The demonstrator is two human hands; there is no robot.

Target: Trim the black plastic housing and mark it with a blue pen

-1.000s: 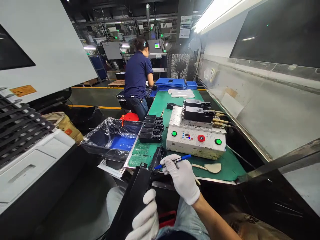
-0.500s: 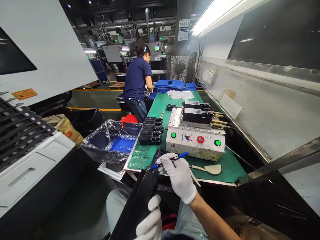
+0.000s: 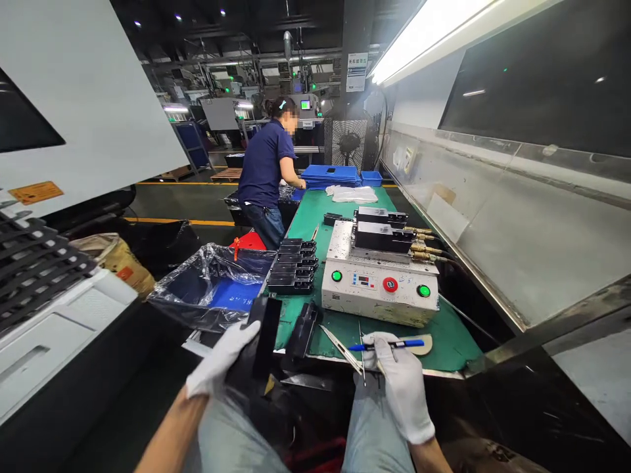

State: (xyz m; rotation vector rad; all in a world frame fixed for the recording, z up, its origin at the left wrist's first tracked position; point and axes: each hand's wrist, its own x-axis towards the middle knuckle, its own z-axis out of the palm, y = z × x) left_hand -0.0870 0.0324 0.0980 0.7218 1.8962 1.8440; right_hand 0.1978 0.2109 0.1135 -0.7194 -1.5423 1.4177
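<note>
The work seems in the middle: several parts (image 3: 292,270) lie in a row on the left of the table (image 3: 306,225), two blocks (image 3: 379,238) sit on the machine (image 3: 379,303). The left hand (image 3: 223,358) is closed around one black piece (image 3: 269,322) at the near edge; the right hand (image 3: 401,387) pinches a pen (image 3: 413,343). The left bin (image 3: 185,320) contains plastic lining (image 3: 210,264) and a blue sheet (image 3: 235,295).

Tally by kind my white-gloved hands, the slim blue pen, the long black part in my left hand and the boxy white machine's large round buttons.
White-gloved left hand and right hand: 2
Slim blue pen: 1
Long black part: 1
Round green buttons: 2
Round red button: 1
Total: 7
</note>
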